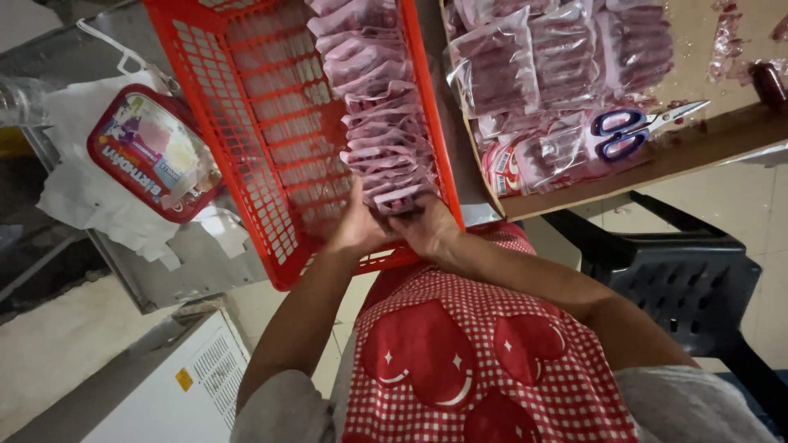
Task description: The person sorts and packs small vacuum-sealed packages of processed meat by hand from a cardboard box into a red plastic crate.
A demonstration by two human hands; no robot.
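An orange plastic basket (246,131) tilts in front of me, with a row of pink sealed packets (382,107) stacked along its right side. My left hand (357,230) and my right hand (431,230) meet at the near end of that row, fingers closed on the nearest pink packet (400,199). Both forearms reach up from my red checked apron (476,353).
A wooden tray (698,139) at the right holds bagged pink packets (558,57) and blue-handled scissors (632,131). A red rectangular tin (152,152) lies on white paper at the left. A dark plastic chair (681,279) stands at the right, a white appliance (180,385) at the lower left.
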